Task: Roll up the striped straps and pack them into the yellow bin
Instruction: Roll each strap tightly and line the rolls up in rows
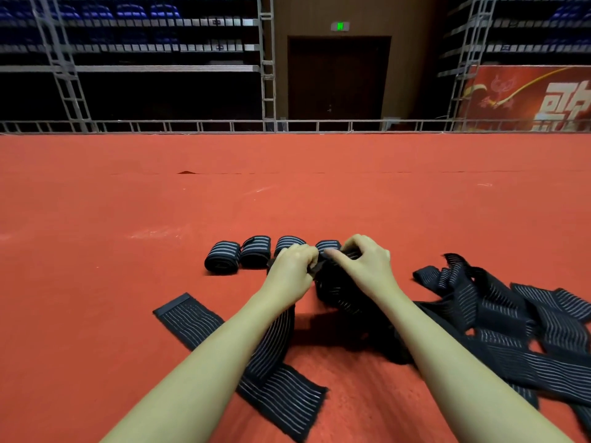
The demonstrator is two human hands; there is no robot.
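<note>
Fingers (303, 255) of my left hand (292, 273) are curled and pinching the started end of a striped strap (271, 343), and my right hand (364, 263) is clamped over the same bundle from the right. Both hands meet on it, so neither is nearer. From the fingers the strap's loose length runs back toward me and leftward along the red floor (96, 251), ending in a flat tail (182, 311), so rolling must travel along that line. Four finished rolls (256, 255) sit in a row just beyond. An unrolled heap (499, 314) lies to the right. I can't see any yellow bin.
</note>
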